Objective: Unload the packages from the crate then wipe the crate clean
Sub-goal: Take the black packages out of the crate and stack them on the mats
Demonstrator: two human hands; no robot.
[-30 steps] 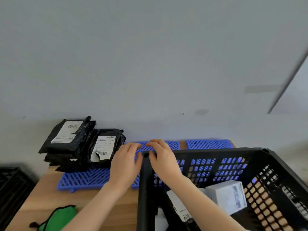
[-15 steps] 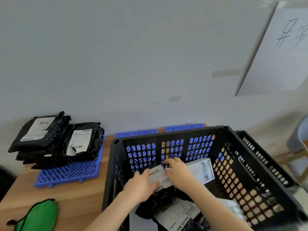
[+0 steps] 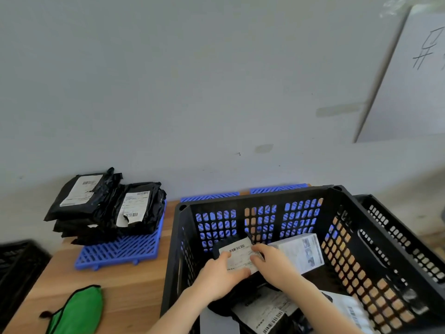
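Note:
A black slotted crate (image 3: 255,196) stands on the wooden table at the right. Inside it, my left hand (image 3: 218,277) and my right hand (image 3: 272,263) both grip a black package with a white barcode label (image 3: 238,255), one hand on each side. A white box (image 3: 302,253) lies just right of it, and more labelled packages (image 3: 265,312) sit lower in the crate. Two stacks of black packages (image 3: 106,206) rest on a blue slotted mat (image 3: 120,250) at the left.
A green cloth (image 3: 77,309) lies on the wooden table (image 3: 130,285) near the front left edge. A second black crate (image 3: 399,235) sits behind the first at the right, and another dark crate (image 3: 16,263) is at the far left. Blue mats (image 3: 209,196) run along the wall.
Both hands left the crate's rim near the unloaded stack and went down into the crate, where they took hold of a labelled black package. The view swung right and down.

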